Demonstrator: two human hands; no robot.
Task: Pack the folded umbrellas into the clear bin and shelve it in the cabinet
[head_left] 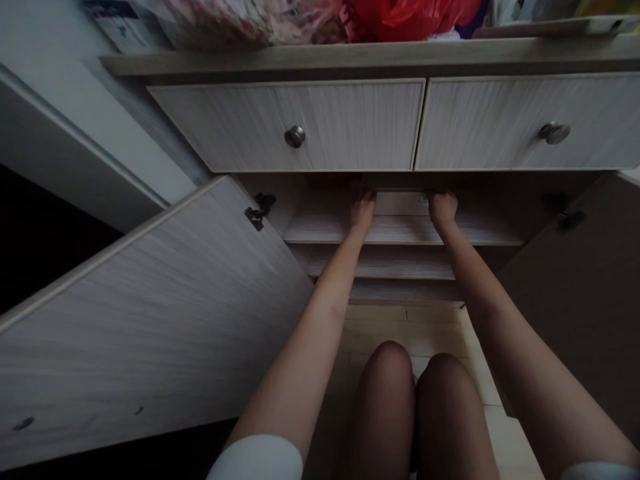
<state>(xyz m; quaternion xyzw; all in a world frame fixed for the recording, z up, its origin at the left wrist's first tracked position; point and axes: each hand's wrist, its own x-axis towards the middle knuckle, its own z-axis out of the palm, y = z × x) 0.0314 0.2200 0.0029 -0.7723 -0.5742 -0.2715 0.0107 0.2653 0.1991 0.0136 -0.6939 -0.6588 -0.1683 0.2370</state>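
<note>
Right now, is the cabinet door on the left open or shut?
Open: the cabinet door stands swung out on its hinge, exposing the shelves, where the left hand and right hand reach in.

The left forearm (pixel 333 293) and right forearm (pixel 477 287) stretch forward, bare and well apart, angling slightly inward. The left hand (pixel 363 208) and right hand (pixel 443 210) bend forward and curl over, dim in shadow, so their grip cannot be told. Below, the knees (pixel 387 367) sit close together between the arms.
</note>
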